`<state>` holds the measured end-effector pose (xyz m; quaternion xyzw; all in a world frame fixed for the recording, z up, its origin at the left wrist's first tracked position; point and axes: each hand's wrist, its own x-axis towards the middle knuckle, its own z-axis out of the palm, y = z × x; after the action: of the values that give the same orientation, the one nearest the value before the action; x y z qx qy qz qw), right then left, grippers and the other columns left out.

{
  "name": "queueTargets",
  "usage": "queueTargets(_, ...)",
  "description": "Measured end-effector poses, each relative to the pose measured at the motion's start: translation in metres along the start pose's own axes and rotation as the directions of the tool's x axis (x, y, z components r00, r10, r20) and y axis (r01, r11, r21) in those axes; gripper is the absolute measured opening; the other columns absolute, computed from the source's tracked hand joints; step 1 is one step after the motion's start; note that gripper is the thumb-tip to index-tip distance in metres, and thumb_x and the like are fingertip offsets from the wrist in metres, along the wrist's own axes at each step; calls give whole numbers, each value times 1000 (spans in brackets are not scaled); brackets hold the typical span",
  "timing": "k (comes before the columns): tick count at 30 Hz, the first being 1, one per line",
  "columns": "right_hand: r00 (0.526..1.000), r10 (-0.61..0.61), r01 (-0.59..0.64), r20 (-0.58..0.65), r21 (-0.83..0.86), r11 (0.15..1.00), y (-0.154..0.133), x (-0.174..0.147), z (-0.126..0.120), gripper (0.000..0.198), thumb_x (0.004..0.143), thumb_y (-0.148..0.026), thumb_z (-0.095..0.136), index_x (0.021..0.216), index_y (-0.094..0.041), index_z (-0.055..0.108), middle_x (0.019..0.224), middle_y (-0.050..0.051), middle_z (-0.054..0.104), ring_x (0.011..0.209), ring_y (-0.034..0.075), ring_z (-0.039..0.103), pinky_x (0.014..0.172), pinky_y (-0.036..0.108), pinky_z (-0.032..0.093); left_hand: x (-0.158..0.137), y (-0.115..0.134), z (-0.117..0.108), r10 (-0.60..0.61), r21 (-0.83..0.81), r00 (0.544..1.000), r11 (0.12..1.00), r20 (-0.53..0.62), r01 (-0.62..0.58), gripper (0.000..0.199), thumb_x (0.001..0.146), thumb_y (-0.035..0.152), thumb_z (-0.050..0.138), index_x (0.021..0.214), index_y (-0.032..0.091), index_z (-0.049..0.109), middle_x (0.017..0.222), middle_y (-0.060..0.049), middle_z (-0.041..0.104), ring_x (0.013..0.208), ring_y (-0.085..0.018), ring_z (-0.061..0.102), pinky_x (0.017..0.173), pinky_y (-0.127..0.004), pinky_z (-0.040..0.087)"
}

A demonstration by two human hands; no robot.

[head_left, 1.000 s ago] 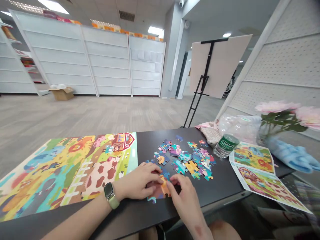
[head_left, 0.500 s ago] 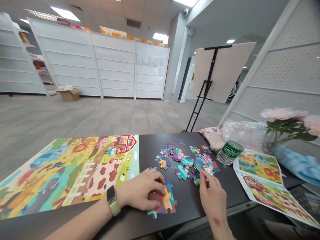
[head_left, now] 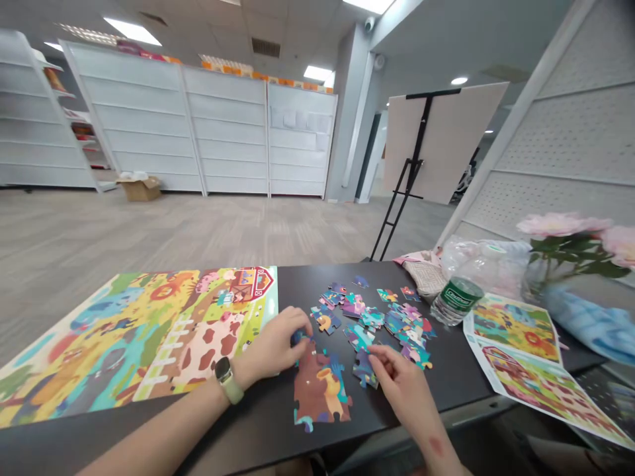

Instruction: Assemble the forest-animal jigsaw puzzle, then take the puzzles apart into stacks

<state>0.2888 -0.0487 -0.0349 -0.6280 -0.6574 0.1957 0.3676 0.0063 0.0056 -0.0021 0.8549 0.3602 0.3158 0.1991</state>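
On the dark table, a joined section of jigsaw puzzle (head_left: 315, 390) shows a brown animal and an orange figure. My left hand (head_left: 280, 340) curls at its upper left corner, thumb and fingers closed around a small dark blue puzzle piece partly hidden by them. Just right of the section, my right hand (head_left: 399, 373) pinches a purple and teal puzzle piece (head_left: 366, 371) at its upper right, low over the table. Beyond both hands lies a pile of loose puzzle pieces (head_left: 372, 320), mostly blue, teal and pink.
A large finished farm-and-animals picture (head_left: 208, 344) covers the table's left. To the right stand a green-labelled bottle (head_left: 457, 301), a printed sheet (head_left: 526, 344), a plastic bag (head_left: 483, 261) and pink flowers (head_left: 560, 226). The table's front edge runs close below my hands.
My left hand has moved up off the middle of the joined section, uncovering it. My right hand has moved left and slightly down from the pile, bringing the purple and teal puzzle piece.
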Motion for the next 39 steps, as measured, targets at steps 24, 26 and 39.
queueTargets(24, 984, -157, 171, 88, -193, 966, -5, -8, -8, 36, 81, -25, 56, 115, -26, 66, 117, 7, 65, 112, 26, 60, 98, 43, 49, -1, -6, -2, -3, 172, 979, 985, 206, -34, 28, 93, 34, 61, 119, 24, 63, 114, -7, 63, 107, -25, 57, 95, -39, 47)
queueTargets(26, 982, -165, 178, 93, -151, 972, -3, -8, -10, 38, 83, -27, 55, 120, -26, 65, 118, 7, 63, 112, 24, 60, 98, 40, 49, -1, -7, -1, -23, 189, 985, 982, 174, -10, 26, 94, 35, 61, 117, 23, 63, 114, -7, 63, 106, -25, 57, 94, -39, 47)
queueTargets(39, 996, -83, 84, 43, -24, 996, 2, -5, -9, 29, 91, -39, 53, 107, -24, 72, 77, 2, 63, 69, 18, 59, 69, 30, 50, -2, -11, -3, -31, 202, 989, 979, 144, 1, 25, 90, 28, 61, 115, 22, 64, 118, -8, 61, 107, -26, 57, 96, -40, 46)
